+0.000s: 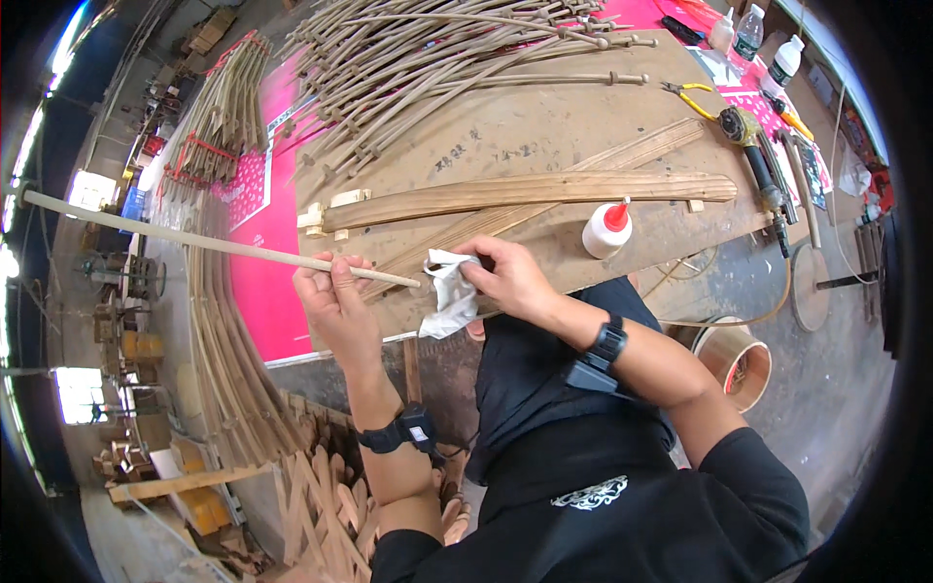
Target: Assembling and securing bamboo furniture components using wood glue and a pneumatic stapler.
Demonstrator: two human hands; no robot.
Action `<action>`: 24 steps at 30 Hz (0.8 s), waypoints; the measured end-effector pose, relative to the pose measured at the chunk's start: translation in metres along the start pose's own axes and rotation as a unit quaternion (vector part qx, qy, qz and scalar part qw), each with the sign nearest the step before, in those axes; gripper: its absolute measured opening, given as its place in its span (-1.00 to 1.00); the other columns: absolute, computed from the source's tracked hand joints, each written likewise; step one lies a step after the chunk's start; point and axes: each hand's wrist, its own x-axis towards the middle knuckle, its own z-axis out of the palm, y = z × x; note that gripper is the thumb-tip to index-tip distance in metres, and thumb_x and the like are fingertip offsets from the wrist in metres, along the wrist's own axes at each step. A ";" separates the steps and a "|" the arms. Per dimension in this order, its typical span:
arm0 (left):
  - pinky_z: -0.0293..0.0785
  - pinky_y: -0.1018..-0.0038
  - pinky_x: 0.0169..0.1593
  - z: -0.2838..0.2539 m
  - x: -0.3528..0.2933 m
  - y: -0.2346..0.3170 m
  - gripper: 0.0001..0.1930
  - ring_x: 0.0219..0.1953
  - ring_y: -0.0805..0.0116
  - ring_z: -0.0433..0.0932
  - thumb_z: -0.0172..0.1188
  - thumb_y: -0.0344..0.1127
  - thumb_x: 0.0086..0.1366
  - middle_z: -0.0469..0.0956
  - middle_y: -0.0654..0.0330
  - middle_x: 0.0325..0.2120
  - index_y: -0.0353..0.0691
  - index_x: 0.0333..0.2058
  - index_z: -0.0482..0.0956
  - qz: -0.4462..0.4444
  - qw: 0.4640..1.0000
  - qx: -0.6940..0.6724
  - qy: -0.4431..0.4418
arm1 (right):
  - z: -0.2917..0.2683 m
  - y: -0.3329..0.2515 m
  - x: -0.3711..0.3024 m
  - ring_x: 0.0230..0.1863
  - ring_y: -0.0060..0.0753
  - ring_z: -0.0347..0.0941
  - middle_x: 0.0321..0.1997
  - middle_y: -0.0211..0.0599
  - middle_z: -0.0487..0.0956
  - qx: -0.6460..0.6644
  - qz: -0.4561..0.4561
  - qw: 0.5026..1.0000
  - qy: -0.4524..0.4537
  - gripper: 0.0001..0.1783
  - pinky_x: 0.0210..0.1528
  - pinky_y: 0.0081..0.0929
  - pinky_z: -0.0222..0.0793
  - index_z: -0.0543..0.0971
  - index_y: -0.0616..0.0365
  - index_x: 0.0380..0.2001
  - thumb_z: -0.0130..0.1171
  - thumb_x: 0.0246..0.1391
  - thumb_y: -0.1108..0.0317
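My left hand (338, 303) pinches a long, pale wooden rod (194, 231) close to its near end. The rod slants up across the left side of the view. In my right hand (507, 280) is a crumpled white cloth (450, 296), gripped between thumb and fingers just beside the rod's tip. A white squeeze bottle (605, 231) with a red cap stands right of that hand. Beyond both hands, a curved wooden slat (544, 190) with small blocks at its left end lies across a second slat (646, 148) on the brown board (525, 126).
Many thin wooden rods (418, 83) are heaped at the back. Yellow-handled pliers (692, 97), a power tool (753, 155) and bottles (748, 34) line the right side. Bundled rods (219, 117) and long curved slats (228, 340) stand at left; a round bucket (743, 364) sits on the floor.
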 end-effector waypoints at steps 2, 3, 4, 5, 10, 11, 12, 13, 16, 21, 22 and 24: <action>0.69 0.47 -0.13 -0.001 -0.002 0.002 -0.79 -0.21 0.35 0.68 0.00 -0.35 0.61 0.63 0.02 -0.21 -0.34 0.06 0.30 -0.005 1.000 0.003 0.010 | 0.020 -0.003 0.012 -0.28 -0.40 0.62 -0.25 -0.23 0.71 0.033 0.029 0.999 -0.002 -0.73 -0.19 -0.39 0.53 0.72 0.13 -0.02 0.22 0.23 0.44; 0.70 0.46 -0.14 -0.001 -0.002 0.003 -0.80 -0.21 0.35 0.69 0.00 -0.36 0.61 0.63 0.02 -0.20 -0.34 0.06 0.30 -0.011 1.000 0.005 0.019 | 0.028 -0.004 0.015 -0.28 -0.40 0.62 -0.25 -0.23 0.71 0.034 0.028 0.999 -0.001 -0.73 -0.19 -0.39 0.53 0.72 0.13 -0.02 0.22 0.23 0.44; 0.70 0.46 -0.14 -0.001 -0.003 0.003 -0.80 -0.21 0.35 0.69 0.00 -0.36 0.61 0.63 0.02 -0.20 -0.34 0.06 0.30 -0.010 1.000 0.005 0.018 | 0.035 -0.005 0.016 -0.25 -0.37 0.62 -0.23 -0.21 0.70 0.027 0.009 1.000 -0.005 -0.73 -0.18 -0.39 0.52 0.73 0.13 -0.03 0.21 0.23 0.44; 0.71 0.46 -0.15 -0.002 -0.004 0.002 -0.80 -0.21 0.34 0.69 0.00 -0.36 0.61 0.63 0.02 -0.21 -0.33 0.06 0.29 -0.011 1.000 0.011 0.023 | 0.040 -0.006 0.014 -0.23 -0.34 0.61 -0.21 -0.18 0.69 0.020 -0.009 1.000 -0.009 -0.73 -0.17 -0.40 0.52 0.74 0.13 -0.03 0.21 0.23 0.44; 0.73 0.45 -0.19 0.000 -0.009 -0.002 -0.78 -0.22 0.33 0.70 0.01 -0.36 0.60 0.64 0.02 -0.24 -0.32 0.07 0.27 -0.001 0.999 0.036 0.039 | 0.054 0.005 0.001 -0.23 -0.37 0.60 -0.26 -0.23 0.65 0.064 -0.064 0.995 0.047 -0.78 -0.22 -0.47 0.50 0.77 0.15 -0.06 0.35 0.26 0.38; 0.74 0.44 -0.20 0.000 -0.010 -0.006 -0.79 -0.23 0.32 0.70 0.03 -0.35 0.60 0.63 0.04 -0.25 -0.30 0.06 0.29 0.007 0.998 0.028 0.052 | 0.055 0.008 -0.004 -0.23 -0.37 0.60 -0.26 -0.23 0.65 0.063 -0.063 0.995 0.048 -0.78 -0.22 -0.47 0.50 0.77 0.15 -0.06 0.35 0.26 0.38; 0.75 0.44 -0.21 0.000 -0.011 -0.008 -0.80 -0.24 0.30 0.70 0.04 -0.33 0.60 0.62 0.06 -0.25 -0.28 0.04 0.31 0.015 0.998 0.020 0.064 | 0.055 0.004 -0.010 -0.24 -0.37 0.60 -0.26 -0.24 0.65 0.054 -0.091 0.992 0.063 -0.79 -0.22 -0.47 0.51 0.77 0.15 -0.07 0.36 0.23 0.41; 0.75 0.44 -0.21 -0.001 -0.012 -0.009 -0.80 -0.24 0.30 0.70 0.04 -0.33 0.60 0.62 0.06 -0.25 -0.28 0.04 0.31 0.013 0.998 0.020 0.062 | 0.055 0.002 -0.014 -0.25 -0.38 0.60 -0.25 -0.25 0.65 0.044 -0.119 0.989 0.078 -0.79 -0.23 -0.48 0.51 0.77 0.14 -0.09 0.38 0.21 0.45; 0.74 0.43 -0.23 -0.003 -0.012 -0.010 -0.80 -0.25 0.31 0.70 0.05 -0.32 0.59 0.63 0.07 -0.26 -0.27 0.04 0.32 0.025 0.996 0.043 0.074 | 0.056 0.008 -0.023 -0.22 -0.30 0.62 -0.20 -0.26 0.64 -0.011 -0.165 0.983 0.083 -0.80 -0.19 -0.44 0.56 0.78 0.08 -0.13 0.41 0.15 0.49; 0.72 0.43 -0.20 -0.005 -0.013 -0.013 -0.81 -0.28 0.33 0.69 0.08 -0.32 0.59 0.64 0.03 -0.25 -0.25 0.04 0.34 0.043 0.997 0.024 0.064 | 0.052 0.011 -0.024 -0.22 -0.23 0.62 -0.19 -0.24 0.62 -0.024 -0.209 0.975 0.076 -0.79 -0.16 -0.39 0.56 0.75 0.06 -0.13 0.40 0.14 0.47; 0.72 0.43 -0.20 -0.005 -0.014 -0.016 -0.81 -0.28 0.33 0.69 0.08 -0.32 0.59 0.64 0.03 -0.25 -0.25 0.04 0.34 0.043 0.997 0.025 0.064 | 0.052 0.013 -0.022 -0.22 -0.23 0.62 -0.19 -0.24 0.62 -0.023 -0.209 0.975 0.076 -0.79 -0.16 -0.39 0.56 0.75 0.06 -0.13 0.40 0.14 0.47; 0.59 0.49 -0.12 -0.004 -0.020 -0.026 -0.83 -0.20 0.39 0.65 0.11 -0.33 0.58 0.65 0.08 -0.25 -0.27 -0.01 0.39 -0.017 0.999 -0.004 -0.037 | 0.050 0.016 -0.014 -0.26 -0.40 0.59 -0.20 -0.29 0.62 0.037 -0.116 0.991 0.057 -0.79 -0.20 -0.48 0.51 0.74 0.10 -0.10 0.39 0.18 0.46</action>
